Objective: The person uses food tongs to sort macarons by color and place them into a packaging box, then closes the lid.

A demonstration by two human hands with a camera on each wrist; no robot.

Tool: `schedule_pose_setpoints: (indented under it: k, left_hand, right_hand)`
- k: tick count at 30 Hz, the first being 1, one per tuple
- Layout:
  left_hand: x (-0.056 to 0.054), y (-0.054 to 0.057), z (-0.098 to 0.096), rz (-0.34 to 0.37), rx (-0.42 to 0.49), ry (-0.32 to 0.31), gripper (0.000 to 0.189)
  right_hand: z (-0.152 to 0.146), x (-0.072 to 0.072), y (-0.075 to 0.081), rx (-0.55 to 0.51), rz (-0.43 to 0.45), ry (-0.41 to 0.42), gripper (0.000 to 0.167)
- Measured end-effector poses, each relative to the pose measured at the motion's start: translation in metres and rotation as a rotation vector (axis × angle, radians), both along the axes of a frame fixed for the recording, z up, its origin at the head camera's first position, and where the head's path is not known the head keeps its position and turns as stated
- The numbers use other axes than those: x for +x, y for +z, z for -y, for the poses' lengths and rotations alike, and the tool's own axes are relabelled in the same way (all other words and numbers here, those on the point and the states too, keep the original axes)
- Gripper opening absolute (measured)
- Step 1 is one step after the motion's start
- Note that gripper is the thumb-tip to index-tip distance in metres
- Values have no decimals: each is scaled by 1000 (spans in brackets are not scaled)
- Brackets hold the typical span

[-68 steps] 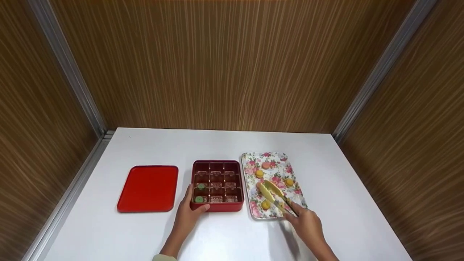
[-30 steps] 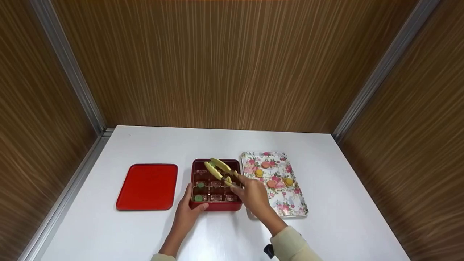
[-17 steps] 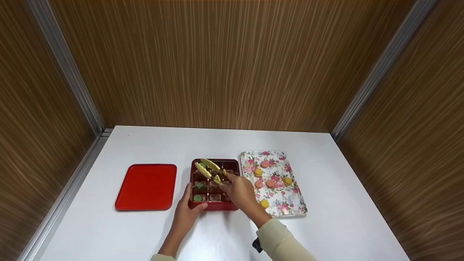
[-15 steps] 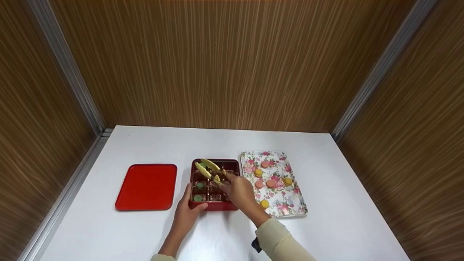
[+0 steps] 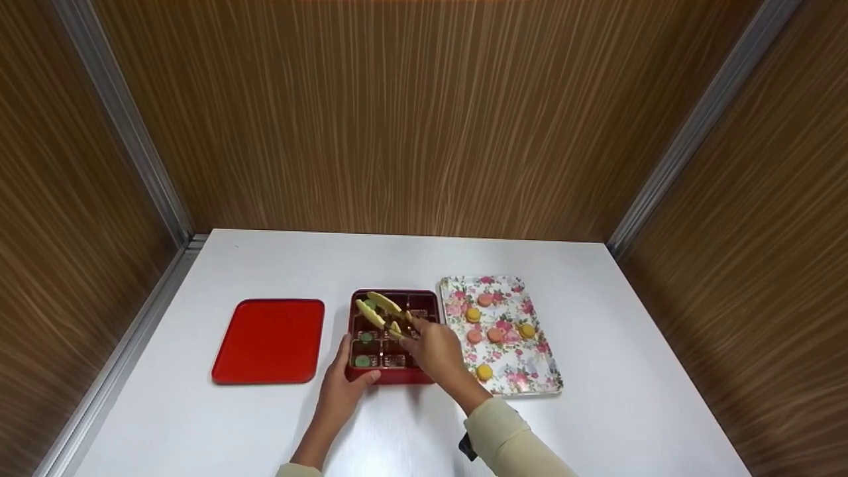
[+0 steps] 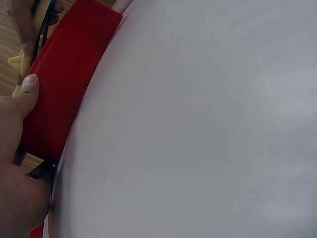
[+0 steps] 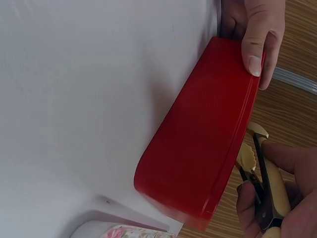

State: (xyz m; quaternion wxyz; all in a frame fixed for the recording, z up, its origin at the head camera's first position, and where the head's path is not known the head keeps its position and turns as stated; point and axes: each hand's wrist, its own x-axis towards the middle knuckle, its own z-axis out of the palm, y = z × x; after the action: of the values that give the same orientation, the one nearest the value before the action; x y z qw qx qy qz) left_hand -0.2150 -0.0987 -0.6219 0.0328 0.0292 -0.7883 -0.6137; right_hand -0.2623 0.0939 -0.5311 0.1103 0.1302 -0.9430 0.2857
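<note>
My left hand grips the near left corner of a red divided box, its thumb on the front wall and its fingers along the left side. Yellow-tipped tongs are held in my right hand, reaching into the box's far left compartment. A green macaron shows between the tong tips there. Two more green macarons sit in the left column, one in the middle compartment and one in the near compartment. The right wrist view shows the tong tips spread apart just past the box rim.
Right of the box lies a floral tray bearing several pink and yellow macarons, such as a pink macaron and a yellow macaron. A flat red lid lies on the left. Wood-grain panels enclose the white table.
The right hand has carried the tongs from the floral tray leftward over the box, and a third green macaron now shows in its far left compartment. The left hand has stayed on the box corner.
</note>
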Motion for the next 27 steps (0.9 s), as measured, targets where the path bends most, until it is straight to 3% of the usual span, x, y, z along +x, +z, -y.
schedule_pose_setpoints:
  k: [14, 27]
  left_hand:
    - [1, 1, -1, -49, -15, -8, 102]
    - [1, 2, -1, -25, -11, -15, 103]
  right_hand:
    - [-1, 2, 0, -6, -37, -2, 47]
    - [-8, 13, 2, -40, 21, -1, 48]
